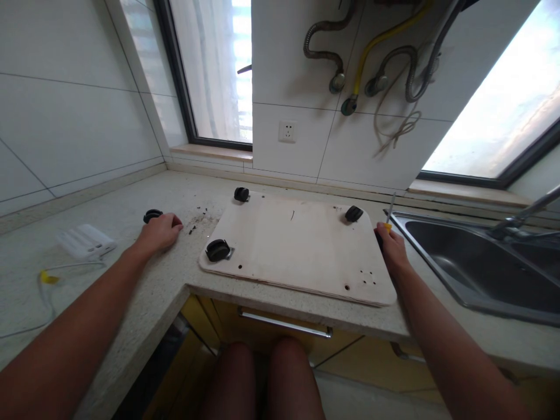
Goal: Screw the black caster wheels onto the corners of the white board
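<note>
My left hand (160,234) rests on the counter with its fingers curled together; what they hold, if anything, is hidden. Just behind it sits a loose black caster wheel (152,216), partly covered by the hand. My right hand (395,249) is closed around a screwdriver (388,226) with a yellow and black handle, its thin shaft pointing up, beside the board's right edge. Between the hands lies a white board (293,239) with rounded corners. Black casters stand at its back left (241,194), back right (353,214) and front left (218,250). The front right corner shows bare screw holes (368,277).
Dark crumbs (192,229) are scattered left of the board. A white translucent box-like device (85,241) and a white cable (46,297) with a yellow tag lie on the left counter. A steel sink (472,262) borders the right. Pipes (324,55) hang on the wall.
</note>
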{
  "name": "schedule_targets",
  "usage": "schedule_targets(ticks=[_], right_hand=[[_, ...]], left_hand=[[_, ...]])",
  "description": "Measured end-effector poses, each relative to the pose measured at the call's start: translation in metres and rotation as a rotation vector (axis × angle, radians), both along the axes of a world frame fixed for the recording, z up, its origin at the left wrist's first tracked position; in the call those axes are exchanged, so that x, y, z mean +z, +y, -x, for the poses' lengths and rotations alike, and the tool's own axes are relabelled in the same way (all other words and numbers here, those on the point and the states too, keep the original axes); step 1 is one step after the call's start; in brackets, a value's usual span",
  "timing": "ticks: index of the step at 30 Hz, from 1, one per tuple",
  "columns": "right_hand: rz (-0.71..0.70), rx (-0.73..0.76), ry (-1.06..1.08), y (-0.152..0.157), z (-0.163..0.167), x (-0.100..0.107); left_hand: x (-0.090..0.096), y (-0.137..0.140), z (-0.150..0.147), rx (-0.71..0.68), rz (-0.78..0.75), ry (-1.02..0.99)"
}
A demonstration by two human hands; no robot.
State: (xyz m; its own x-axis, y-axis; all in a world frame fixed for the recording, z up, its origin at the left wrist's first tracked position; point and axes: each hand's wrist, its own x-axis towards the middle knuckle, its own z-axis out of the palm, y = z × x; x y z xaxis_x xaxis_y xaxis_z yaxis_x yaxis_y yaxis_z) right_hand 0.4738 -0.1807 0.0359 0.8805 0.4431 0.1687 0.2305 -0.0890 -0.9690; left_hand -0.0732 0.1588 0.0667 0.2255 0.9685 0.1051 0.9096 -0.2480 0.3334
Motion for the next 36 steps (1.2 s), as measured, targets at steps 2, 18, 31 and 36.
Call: schedule_targets(ticks=[2,18,31,36], right_hand=[[0.001,-0.027,-0.062,-0.001,0.001,0.001],[-0.034,0.336,-0.879,-0.067,0.198,0.071],[0.004,0.579,-0.627,-0.038,0.284,0.060],[0.032,0.590,-0.585,-0.040,0.286,0.058]], left_hand=[[0.014,-0.006,-0.006,-0.032,-0.032,-0.072],[0.103,-0.166,-0.093,-0.655,0.339,-1.293],[0.111,-0.200,-0.093,-0.845,0.511,-1.362],[0.107,-0.199,-0.095,-0.865,0.510,-1.341]])
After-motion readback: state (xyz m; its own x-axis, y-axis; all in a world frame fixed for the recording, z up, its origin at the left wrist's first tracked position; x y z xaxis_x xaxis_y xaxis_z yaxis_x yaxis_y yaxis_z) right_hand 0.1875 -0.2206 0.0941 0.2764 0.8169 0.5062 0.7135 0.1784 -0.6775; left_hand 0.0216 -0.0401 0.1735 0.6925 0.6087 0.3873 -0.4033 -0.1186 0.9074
